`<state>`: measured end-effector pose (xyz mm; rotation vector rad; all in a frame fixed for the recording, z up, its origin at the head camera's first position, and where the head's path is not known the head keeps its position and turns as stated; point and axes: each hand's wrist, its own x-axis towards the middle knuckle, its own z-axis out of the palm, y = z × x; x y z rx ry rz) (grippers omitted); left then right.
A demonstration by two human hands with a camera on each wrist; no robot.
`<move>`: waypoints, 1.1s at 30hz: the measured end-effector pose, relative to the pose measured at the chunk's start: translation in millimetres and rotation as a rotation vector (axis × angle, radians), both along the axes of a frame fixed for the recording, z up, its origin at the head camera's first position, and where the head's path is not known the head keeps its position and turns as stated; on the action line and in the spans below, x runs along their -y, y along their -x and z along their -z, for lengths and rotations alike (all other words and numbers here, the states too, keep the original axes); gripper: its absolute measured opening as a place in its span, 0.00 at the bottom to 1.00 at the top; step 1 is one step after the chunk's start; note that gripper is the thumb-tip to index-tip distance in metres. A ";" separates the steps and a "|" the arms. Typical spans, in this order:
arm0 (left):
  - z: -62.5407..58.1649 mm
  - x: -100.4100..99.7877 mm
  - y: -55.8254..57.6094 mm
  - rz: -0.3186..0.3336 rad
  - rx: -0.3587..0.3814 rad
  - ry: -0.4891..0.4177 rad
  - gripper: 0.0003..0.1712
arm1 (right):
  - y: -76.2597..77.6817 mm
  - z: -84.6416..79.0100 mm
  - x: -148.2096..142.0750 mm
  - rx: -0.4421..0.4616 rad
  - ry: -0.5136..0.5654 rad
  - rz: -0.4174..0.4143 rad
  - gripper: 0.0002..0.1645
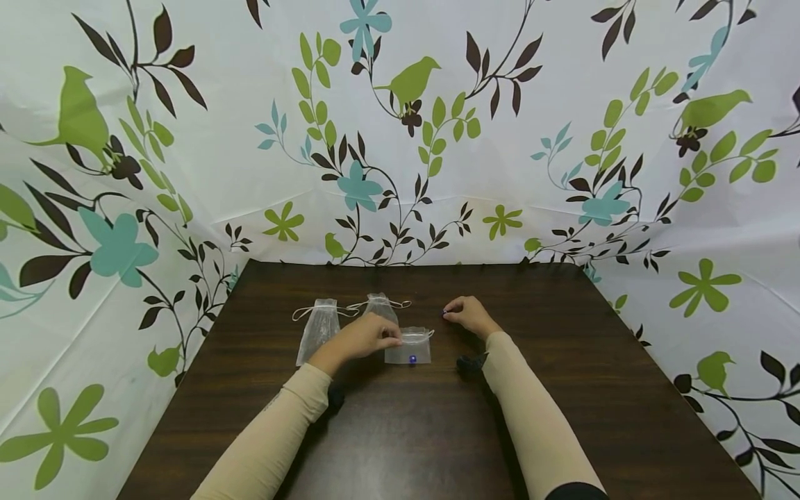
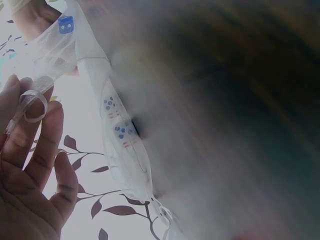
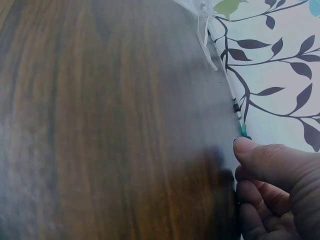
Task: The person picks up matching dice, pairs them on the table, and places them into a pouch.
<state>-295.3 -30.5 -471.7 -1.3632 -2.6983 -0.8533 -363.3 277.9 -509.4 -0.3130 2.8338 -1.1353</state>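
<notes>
My left hand (image 1: 375,335) pinches the top edge of a small sheer white drawstring pouch (image 1: 400,354). Through its mesh a blue die (image 1: 413,360) shows near the bottom; the left wrist view also shows this blue die (image 2: 66,25), with white pips. Fingers and thumb of that hand (image 2: 35,150) are at the pouch's cord loop (image 2: 34,106). To the right, just above the table, my right hand (image 1: 471,316) holds a small dark blue thing (image 1: 444,312) between thumb and fingertip. Most of it is hidden by the fingers (image 3: 246,146).
Two more sheer pouches lie behind and left of my left hand, one at the left (image 1: 320,326) and one farther back (image 1: 378,305). White dice (image 2: 124,131) with coloured pips show inside one pouch. The dark wooden table (image 1: 406,444) ends at a patterned cloth (image 1: 400,236).
</notes>
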 end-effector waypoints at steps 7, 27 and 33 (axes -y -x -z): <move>2.8 0.5 1.9 -0.005 -0.018 -0.004 0.05 | -0.5 -5.6 1.1 -0.009 -0.030 -0.019 0.09; 0.8 1.3 2.1 -0.016 -0.015 0.027 0.05 | -18.4 -50.2 30.2 -0.230 0.046 -0.140 0.07; 0.7 1.1 2.7 -0.015 -0.008 0.013 0.05 | -26.9 -62.0 38.5 -0.252 0.047 -0.152 0.05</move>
